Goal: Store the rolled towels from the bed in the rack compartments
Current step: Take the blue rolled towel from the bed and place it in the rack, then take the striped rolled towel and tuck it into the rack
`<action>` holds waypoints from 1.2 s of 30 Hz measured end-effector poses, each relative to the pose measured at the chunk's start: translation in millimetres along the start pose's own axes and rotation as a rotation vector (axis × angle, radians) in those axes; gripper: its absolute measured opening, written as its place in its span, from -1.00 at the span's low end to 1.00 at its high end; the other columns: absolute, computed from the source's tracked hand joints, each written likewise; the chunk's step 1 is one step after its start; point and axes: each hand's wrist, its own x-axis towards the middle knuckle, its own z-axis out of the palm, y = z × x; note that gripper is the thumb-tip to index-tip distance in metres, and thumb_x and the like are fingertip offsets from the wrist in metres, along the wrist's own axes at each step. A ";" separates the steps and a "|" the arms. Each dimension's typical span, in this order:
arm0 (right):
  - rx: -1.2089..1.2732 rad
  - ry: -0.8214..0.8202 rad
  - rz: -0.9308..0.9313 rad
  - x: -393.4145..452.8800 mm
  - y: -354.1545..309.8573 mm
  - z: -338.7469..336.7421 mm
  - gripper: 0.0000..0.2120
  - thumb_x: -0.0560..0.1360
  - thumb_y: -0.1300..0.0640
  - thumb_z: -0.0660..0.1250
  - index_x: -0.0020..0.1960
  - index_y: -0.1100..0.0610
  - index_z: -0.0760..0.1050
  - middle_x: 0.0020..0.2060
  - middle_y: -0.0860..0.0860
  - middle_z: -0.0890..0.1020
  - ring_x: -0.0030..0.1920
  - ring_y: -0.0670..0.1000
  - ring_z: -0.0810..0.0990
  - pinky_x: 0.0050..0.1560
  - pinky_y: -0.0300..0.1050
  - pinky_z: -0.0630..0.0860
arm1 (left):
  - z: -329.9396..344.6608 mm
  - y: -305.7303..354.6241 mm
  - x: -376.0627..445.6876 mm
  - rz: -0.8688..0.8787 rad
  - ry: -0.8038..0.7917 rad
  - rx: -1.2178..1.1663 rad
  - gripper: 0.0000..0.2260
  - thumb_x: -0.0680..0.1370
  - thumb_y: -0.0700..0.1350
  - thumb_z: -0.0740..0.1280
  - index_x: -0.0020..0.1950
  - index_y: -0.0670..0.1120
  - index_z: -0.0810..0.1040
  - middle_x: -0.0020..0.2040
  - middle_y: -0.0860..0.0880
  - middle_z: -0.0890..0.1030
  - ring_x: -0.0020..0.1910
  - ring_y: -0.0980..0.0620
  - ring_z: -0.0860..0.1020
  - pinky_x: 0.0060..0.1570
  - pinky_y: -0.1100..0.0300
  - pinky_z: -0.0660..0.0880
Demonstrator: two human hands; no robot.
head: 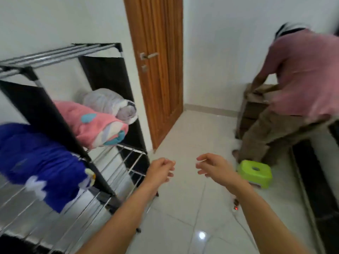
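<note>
- Left hand (161,170): empty, fingers loosely curled, held out just right of the rack's front corner. Right hand (211,166): empty too, fingers loosely spread, further right of the rack over the floor tiles (183,217).
- Power strip (235,206) with a lit red switch and its white cable lie on the floor right of the rack, below the right forearm. Risk: a foot could catch the cable on the walk for the next towel.
- Rack (102,173), wire shelf with black fabric dividers: blue rolled towel (36,162) in the nearer compartment; its end hangs past the shelf front, so a knock to the rack might tip it off.
- Next compartment back: pink rolled towel (88,123) and grey rolled towel (111,105) side by side, touching. A third roll pushed in there could shove one out.
- Bed not identifiable; frame is motion-blurred.
- Far right of the rack: green stool (255,173) and a second person (293,96) bending over; collision risk in the walkway.
</note>
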 end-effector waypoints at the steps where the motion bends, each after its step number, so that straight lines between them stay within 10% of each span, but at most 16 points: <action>1: 0.052 0.063 0.055 -25.7 17.1 -25.0 -0.95 0.53 0.16 0.32 -0.03 0.04 0.51 -0.17 0.04 0.67 -0.21 -0.05 0.67 -0.19 -0.14 0.50 | 30.2 1.1 -1.9 0.010 -0.081 0.015 -0.86 0.56 -0.12 0.32 -0.20 -0.06 0.50 -0.26 -0.04 0.56 -0.37 0.05 0.51 -0.33 0.23 0.38; 11: 0.595 1.054 0.385 -304.1 168.5 -185.2 -0.94 0.57 0.29 0.25 0.01 0.24 0.49 -0.23 0.12 0.60 -0.30 0.02 0.55 -0.31 -0.25 0.48 | 343.7 1.2 -104.1 0.164 -0.932 0.441 -0.80 0.58 -0.17 0.28 -0.25 -0.04 0.44 -0.33 0.01 0.50 -0.47 0.12 0.43 -0.53 0.36 0.29; 23: 0.732 1.635 0.657 -517.5 294.3 -239.3 -0.95 0.54 0.28 0.29 -0.04 0.19 0.52 -0.21 0.13 0.61 -0.25 0.04 0.55 -0.25 -0.20 0.46 | 604.9 -56.5 -279.5 0.246 -1.502 0.903 -0.86 0.57 -0.05 0.29 -0.18 -0.02 0.46 -0.27 0.03 0.54 -0.37 0.12 0.52 -0.41 0.30 0.39; 36: 0.932 1.767 0.978 -537.4 413.7 -322.5 -0.82 0.54 0.13 0.30 -0.05 0.26 0.53 -0.14 0.18 0.58 -0.11 0.08 0.54 -0.11 -0.03 0.49 | 787.2 -97.1 -334.2 -0.558 -1.555 0.835 -0.63 0.58 -0.04 0.29 0.35 -0.12 0.40 0.22 -0.16 0.40 0.15 -0.13 0.45 -0.03 -0.17 0.51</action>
